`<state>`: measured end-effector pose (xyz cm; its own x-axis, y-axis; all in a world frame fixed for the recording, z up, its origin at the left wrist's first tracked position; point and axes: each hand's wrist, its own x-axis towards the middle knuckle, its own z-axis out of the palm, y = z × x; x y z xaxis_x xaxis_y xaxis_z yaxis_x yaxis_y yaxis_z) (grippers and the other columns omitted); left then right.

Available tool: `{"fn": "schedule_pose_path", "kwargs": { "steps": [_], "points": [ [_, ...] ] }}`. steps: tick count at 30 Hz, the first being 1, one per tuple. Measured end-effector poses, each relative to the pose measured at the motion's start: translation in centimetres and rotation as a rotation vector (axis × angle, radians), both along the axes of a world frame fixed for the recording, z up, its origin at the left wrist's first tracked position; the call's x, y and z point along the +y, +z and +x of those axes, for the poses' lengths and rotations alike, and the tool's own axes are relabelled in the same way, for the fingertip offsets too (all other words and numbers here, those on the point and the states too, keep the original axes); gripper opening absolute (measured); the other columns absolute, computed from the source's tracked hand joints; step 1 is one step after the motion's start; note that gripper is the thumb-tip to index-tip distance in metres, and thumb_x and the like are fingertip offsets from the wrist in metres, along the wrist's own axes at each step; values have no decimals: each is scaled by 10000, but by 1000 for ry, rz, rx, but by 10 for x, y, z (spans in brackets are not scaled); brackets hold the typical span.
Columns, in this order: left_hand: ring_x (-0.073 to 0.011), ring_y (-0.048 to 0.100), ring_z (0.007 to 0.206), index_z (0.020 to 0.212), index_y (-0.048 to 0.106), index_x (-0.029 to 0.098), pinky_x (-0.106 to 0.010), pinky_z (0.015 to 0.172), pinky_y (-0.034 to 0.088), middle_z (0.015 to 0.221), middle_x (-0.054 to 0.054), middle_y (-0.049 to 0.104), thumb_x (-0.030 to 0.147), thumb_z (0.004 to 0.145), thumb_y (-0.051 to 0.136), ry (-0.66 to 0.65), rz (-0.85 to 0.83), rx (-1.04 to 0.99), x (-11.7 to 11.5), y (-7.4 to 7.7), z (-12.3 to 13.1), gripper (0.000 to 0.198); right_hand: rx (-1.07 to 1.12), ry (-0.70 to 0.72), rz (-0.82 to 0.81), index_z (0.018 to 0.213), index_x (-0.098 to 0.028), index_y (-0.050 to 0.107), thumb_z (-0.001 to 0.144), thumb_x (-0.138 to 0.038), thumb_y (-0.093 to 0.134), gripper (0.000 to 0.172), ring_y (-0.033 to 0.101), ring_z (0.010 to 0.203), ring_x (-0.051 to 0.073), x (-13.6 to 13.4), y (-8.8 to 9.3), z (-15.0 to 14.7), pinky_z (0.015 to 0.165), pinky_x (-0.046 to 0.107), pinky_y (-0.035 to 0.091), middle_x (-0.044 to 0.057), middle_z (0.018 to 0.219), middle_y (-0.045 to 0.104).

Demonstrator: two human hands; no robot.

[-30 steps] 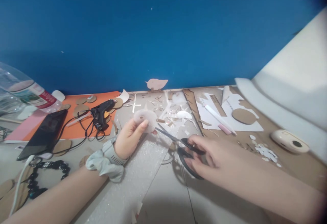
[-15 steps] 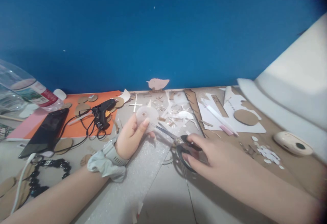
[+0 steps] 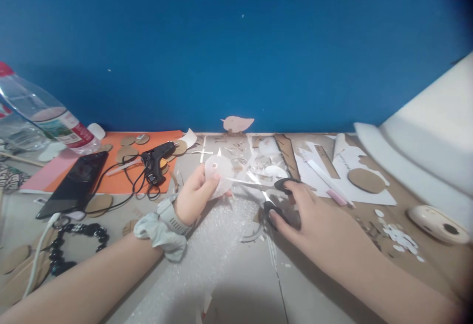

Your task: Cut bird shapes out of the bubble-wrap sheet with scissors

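Note:
A round, whitish translucent disc (image 3: 221, 169) with a small ringed hole is pinched between the thumb and fingers of my left hand (image 3: 195, 192). My right hand (image 3: 301, 210) grips black-handled scissors (image 3: 269, 198), thumb and fingers through the loops. The handles are spread, and the blades point left with their tips at the disc's right edge. Whether they are cutting into it I cannot tell. Below the disc lies a sheet of bubble wrap (image 3: 210, 245). Thin white scraps (image 3: 275, 171) are scattered behind the scissors.
To the left are a black glue gun (image 3: 157, 161) on orange paper (image 3: 121, 183), a phone (image 3: 74, 183), a bottle (image 3: 61, 122) and a beaded bracelet (image 3: 55, 255). A pink paper bird (image 3: 238, 123) stands by the blue wall. Rightward lie white paper (image 3: 373, 196), a cardboard oval (image 3: 366, 180) and small white discs (image 3: 399, 236).
The scissors' handles have spread wider apart, and the blades lie more level. The whole view has shifted, so the table's things appear slightly further right. My left hand still holds the disc.

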<state>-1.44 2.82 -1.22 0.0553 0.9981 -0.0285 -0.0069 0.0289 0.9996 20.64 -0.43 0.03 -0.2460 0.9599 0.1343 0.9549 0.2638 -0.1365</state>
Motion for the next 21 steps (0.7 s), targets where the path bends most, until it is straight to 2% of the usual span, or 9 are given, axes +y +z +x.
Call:
{"fn": "schedule_pose_path", "kwargs": {
  "steps": [5, 12, 18, 21],
  "points": [
    [-119, 510, 437, 733, 539, 156, -222, 437, 370, 508, 15, 599, 304, 775, 477, -51, -72, 29, 2, -3, -4, 166, -71, 21, 47, 1095, -199, 417, 846, -448, 376, 355, 614, 605, 181, 2, -4, 1, 480, 282, 337, 55, 983, 624],
    [-106, 476, 434, 640, 568, 147, -211, 444, 348, 473, 7, 583, 307, 786, 466, -113, -102, -24, 4, -7, -8, 239, -158, 85, 176, 1091, -169, 431, 833, -449, 411, 381, 592, 653, 209, 5, -6, 3, 571, 312, 386, 94, 992, 600],
    [-105, 461, 421, 524, 560, 142, -215, 454, 357, 434, -5, 549, 288, 787, 425, -112, -111, -22, 4, 2, -7, 330, -235, 228, 455, 1085, -101, 472, 819, -371, 467, 378, 560, 733, 249, 7, -10, 8, 633, 334, 392, 125, 877, 607],
    [-102, 453, 422, 507, 560, 143, -212, 456, 352, 431, -4, 545, 284, 793, 419, -118, -116, -23, 4, 3, -8, 349, -254, 264, 514, 1077, -91, 485, 816, -354, 478, 371, 552, 750, 248, 8, -10, 11, 633, 329, 392, 132, 862, 607]
  ]
}}
